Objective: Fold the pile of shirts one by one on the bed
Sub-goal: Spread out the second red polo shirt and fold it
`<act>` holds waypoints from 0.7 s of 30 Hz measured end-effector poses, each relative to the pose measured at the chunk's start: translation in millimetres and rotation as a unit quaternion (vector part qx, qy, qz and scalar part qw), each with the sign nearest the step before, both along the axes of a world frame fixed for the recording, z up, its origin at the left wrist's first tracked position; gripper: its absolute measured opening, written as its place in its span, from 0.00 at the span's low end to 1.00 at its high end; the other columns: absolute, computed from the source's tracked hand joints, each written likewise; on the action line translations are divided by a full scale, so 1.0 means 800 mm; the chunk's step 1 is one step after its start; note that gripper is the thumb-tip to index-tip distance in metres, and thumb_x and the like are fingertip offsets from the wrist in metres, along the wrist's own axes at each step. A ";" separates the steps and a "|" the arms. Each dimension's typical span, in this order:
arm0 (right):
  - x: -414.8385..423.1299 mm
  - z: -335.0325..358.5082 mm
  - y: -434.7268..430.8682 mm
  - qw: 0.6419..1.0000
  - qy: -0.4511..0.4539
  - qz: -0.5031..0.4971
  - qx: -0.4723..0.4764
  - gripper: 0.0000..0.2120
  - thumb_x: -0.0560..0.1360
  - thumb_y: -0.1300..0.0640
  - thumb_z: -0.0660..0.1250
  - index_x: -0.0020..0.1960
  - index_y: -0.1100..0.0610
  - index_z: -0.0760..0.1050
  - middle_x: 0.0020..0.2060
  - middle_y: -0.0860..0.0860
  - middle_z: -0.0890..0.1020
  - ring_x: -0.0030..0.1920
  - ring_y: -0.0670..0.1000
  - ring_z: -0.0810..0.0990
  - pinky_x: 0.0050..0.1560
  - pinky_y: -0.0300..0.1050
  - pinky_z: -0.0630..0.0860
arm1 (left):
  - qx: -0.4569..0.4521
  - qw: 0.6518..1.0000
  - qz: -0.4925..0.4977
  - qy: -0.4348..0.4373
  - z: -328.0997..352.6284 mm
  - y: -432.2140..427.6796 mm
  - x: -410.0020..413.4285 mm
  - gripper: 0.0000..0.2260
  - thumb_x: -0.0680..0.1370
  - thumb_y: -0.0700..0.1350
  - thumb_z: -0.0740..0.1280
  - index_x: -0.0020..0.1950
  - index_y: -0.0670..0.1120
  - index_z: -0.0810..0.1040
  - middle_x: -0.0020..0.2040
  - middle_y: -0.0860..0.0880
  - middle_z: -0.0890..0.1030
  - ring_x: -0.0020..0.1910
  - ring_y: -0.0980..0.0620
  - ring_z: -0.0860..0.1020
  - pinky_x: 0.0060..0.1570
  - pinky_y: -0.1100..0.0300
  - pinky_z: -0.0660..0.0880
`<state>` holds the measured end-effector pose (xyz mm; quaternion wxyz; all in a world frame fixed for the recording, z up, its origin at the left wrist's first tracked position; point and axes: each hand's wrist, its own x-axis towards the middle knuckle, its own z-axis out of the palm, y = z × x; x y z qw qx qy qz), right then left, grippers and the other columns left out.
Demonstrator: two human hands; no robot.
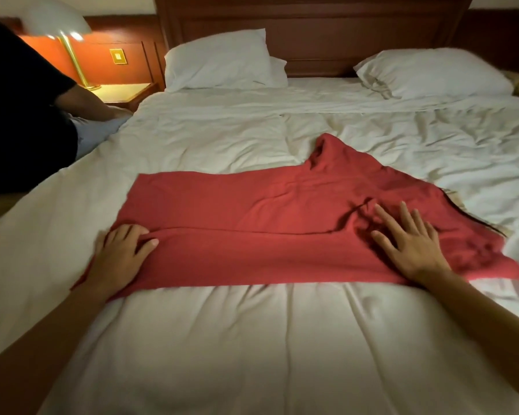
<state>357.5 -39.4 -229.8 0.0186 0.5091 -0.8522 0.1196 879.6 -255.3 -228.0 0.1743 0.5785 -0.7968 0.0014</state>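
A red shirt (252, 217) lies spread sideways on the white bed (252, 339), with its near long edge folded over toward the middle. My left hand (119, 256) grips the shirt's left end, fingers curled into the fold and thumb on top. My right hand (411, 244) lies flat with spread fingers on the shirt's right part, near the rumpled sleeve area. A sleeve sticks up at the far side of the shirt.
Two white pillows (222, 59) (435, 73) lean by the wooden headboard. Another person in dark clothes (21, 115) sits at the bed's left edge. A lamp (60, 25) stands on the nightstand behind. Rumpled white bedding lies to the right.
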 end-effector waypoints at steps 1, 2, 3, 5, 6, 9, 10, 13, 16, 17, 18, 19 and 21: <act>-0.008 0.000 0.012 1.000 0.007 -0.010 0.004 0.28 0.78 0.32 0.49 0.76 0.29 0.45 0.80 0.54 0.51 0.80 0.59 0.49 0.76 0.57 0.48 | -0.005 1.000 0.005 -0.011 0.004 -0.001 0.005 0.11 0.80 0.51 0.68 0.55 0.44 0.78 0.56 0.40 0.78 0.61 0.36 0.74 0.69 0.39 0.61; -0.017 0.000 0.023 1.000 0.008 -0.027 0.009 0.28 0.78 0.32 0.49 0.77 0.31 0.49 0.80 0.54 0.55 0.79 0.60 0.53 0.75 0.59 0.51 | -0.010 1.000 0.012 -0.020 0.007 -0.002 0.010 0.11 0.80 0.50 0.68 0.52 0.42 0.78 0.54 0.39 0.79 0.59 0.35 0.74 0.67 0.39 0.63; -0.027 0.001 0.030 0.999 0.004 -0.051 0.012 0.29 0.77 0.32 0.50 0.77 0.34 0.54 0.78 0.54 0.59 0.76 0.61 0.58 0.73 0.61 0.55 | -0.015 0.999 0.019 -0.027 0.011 -0.001 0.014 0.11 0.80 0.49 0.68 0.49 0.41 0.77 0.53 0.38 0.79 0.57 0.34 0.75 0.64 0.38 0.65; -0.048 0.008 0.030 0.994 -0.009 -0.107 0.016 0.31 0.76 0.31 0.51 0.76 0.41 0.62 0.73 0.57 0.67 0.71 0.63 0.65 0.69 0.63 0.59 | -0.011 0.998 0.042 -0.041 0.017 -0.001 0.018 0.12 0.81 0.50 0.67 0.48 0.41 0.77 0.52 0.38 0.80 0.56 0.33 0.74 0.62 0.39 0.65; -0.057 0.014 0.026 0.991 -0.024 -0.133 0.016 0.31 0.76 0.31 0.52 0.75 0.43 0.64 0.71 0.59 0.68 0.70 0.64 0.66 0.69 0.64 0.59 | 0.000 0.997 0.054 -0.048 0.019 -0.001 0.018 0.13 0.81 0.51 0.65 0.49 0.41 0.77 0.53 0.37 0.80 0.57 0.33 0.73 0.63 0.40 0.64; -0.068 0.027 0.000 0.984 -0.070 -0.162 0.029 0.32 0.76 0.30 0.53 0.75 0.45 0.64 0.72 0.61 0.66 0.71 0.66 0.63 0.70 0.65 0.55 | 0.023 0.994 0.080 -0.064 0.023 -0.004 0.010 0.14 0.82 0.52 0.63 0.53 0.41 0.78 0.58 0.36 0.77 0.61 0.33 0.71 0.67 0.40 0.61; -0.068 0.029 -0.009 0.983 -0.075 -0.160 0.041 0.33 0.76 0.29 0.54 0.75 0.45 0.63 0.72 0.61 0.66 0.71 0.66 0.63 0.70 0.65 0.55 | 0.021 0.995 0.078 -0.063 0.024 -0.003 0.004 0.13 0.82 0.51 0.63 0.55 0.42 0.78 0.59 0.36 0.76 0.62 0.33 0.70 0.69 0.40 0.60; -0.067 0.035 -0.036 0.983 -0.077 -0.153 0.060 0.33 0.75 0.30 0.59 0.75 0.46 0.64 0.72 0.61 0.67 0.71 0.65 0.64 0.70 0.64 0.57 | 0.001 0.999 0.028 -0.020 0.025 0.002 -0.023 0.11 0.81 0.50 0.65 0.60 0.47 0.79 0.61 0.40 0.75 0.65 0.36 0.69 0.73 0.42 0.54; -0.072 0.043 -0.049 0.990 -0.082 -0.108 0.050 0.25 0.74 0.33 0.65 0.66 0.44 0.73 0.67 0.56 0.71 0.69 0.62 0.67 0.68 0.61 0.58 | -0.001 0.998 -0.048 0.027 0.023 0.007 -0.062 0.10 0.79 0.53 0.68 0.58 0.52 0.81 0.59 0.46 0.76 0.65 0.39 0.70 0.74 0.43 0.54; -0.073 0.045 -0.050 0.992 -0.085 -0.084 0.050 0.22 0.73 0.34 0.66 0.63 0.43 0.75 0.66 0.55 0.72 0.69 0.61 0.67 0.67 0.59 0.59 | 0.007 0.997 -0.070 0.045 0.021 0.008 -0.076 0.09 0.79 0.54 0.69 0.56 0.54 0.81 0.58 0.48 0.76 0.64 0.41 0.70 0.73 0.45 0.55; -0.074 0.046 -0.052 0.993 -0.086 -0.062 0.053 0.20 0.73 0.35 0.67 0.60 0.42 0.77 0.64 0.53 0.72 0.69 0.61 0.66 0.66 0.58 0.59 | 0.016 0.994 -0.086 0.059 0.018 0.008 -0.088 0.08 0.78 0.55 0.69 0.54 0.54 0.81 0.57 0.50 0.75 0.63 0.43 0.69 0.72 0.47 0.56; -0.074 0.046 -0.053 0.994 -0.083 -0.045 0.053 0.18 0.73 0.36 0.68 0.59 0.43 0.77 0.64 0.53 0.73 0.69 0.60 0.67 0.64 0.56 0.60 | 0.023 0.993 -0.097 0.064 0.013 0.007 -0.098 0.07 0.78 0.56 0.69 0.52 0.54 0.80 0.56 0.51 0.75 0.61 0.44 0.69 0.70 0.48 0.56; -0.078 0.048 -0.060 0.996 -0.084 -0.024 0.022 0.13 0.75 0.42 0.70 0.56 0.47 0.78 0.61 0.53 0.78 0.66 0.60 0.71 0.63 0.56 0.61 | 0.033 0.993 -0.105 0.047 0.005 -0.001 -0.110 0.08 0.79 0.57 0.67 0.49 0.54 0.78 0.54 0.53 0.73 0.59 0.46 0.68 0.65 0.49 0.58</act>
